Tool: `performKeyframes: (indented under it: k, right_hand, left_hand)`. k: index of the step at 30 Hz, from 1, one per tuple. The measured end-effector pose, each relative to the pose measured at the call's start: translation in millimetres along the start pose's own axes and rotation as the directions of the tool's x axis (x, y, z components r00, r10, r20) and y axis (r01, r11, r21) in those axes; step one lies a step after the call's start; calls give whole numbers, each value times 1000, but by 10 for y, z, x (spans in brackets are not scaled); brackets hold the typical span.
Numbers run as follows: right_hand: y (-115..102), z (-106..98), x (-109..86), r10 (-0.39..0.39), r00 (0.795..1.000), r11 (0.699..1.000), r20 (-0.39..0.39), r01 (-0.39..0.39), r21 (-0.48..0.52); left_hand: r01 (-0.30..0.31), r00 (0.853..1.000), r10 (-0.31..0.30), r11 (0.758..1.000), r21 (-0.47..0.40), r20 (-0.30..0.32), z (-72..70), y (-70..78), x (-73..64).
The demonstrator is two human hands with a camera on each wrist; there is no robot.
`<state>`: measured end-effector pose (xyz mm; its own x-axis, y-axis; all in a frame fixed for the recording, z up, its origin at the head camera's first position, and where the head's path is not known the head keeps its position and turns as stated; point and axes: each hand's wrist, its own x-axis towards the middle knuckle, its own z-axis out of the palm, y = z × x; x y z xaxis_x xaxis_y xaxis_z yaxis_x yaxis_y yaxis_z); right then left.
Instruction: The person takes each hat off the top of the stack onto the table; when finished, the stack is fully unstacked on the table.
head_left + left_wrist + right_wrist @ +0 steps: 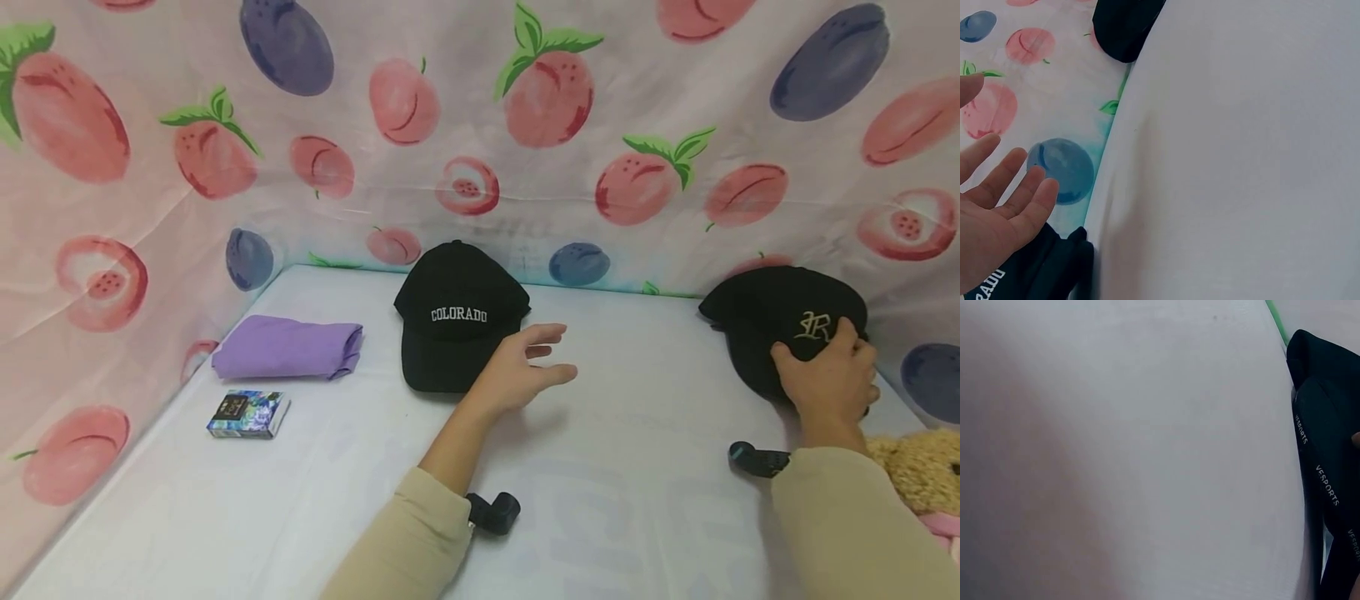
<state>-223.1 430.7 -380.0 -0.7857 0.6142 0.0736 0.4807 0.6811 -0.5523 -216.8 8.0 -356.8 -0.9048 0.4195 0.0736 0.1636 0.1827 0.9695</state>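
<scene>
My right hand (828, 383) grips a black cap (787, 308) with a gold embroidered letter at the far right, thumb and index finger spread over its front. In the right wrist view the inner band of this cap (1325, 450) shows white lettering, and only a bit of a finger shows at the frame's edge. My left hand (517, 367) hovers with fingers extended and nothing in them. It overlaps the brim's right side of a second black cap (457, 321), marked COLORADO, which sits at the back middle of the table.
A folded purple cloth (288, 348) lies at the back left, with a small blue patterned box (249, 414) in front of it. At the right edge a fuzzy tan plush toy (918, 467) sits beside my right sleeve. A fruit-print curtain (465, 108) hangs behind the white table (637, 500).
</scene>
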Motion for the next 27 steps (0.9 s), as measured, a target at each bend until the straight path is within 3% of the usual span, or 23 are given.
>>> performKeyframes:
  k: [14,27]
  right_hand:
    - [10,-52,10,3,1000,1000,3,-3,-1]
    - [60,-68,84,-21,1000,999,11,21,-36]
  left_hand:
    - [-24,1000,24,1000,3,-3,-112,71,-69]
    - [-48,996,49,999,18,-79,-318,141,-116]
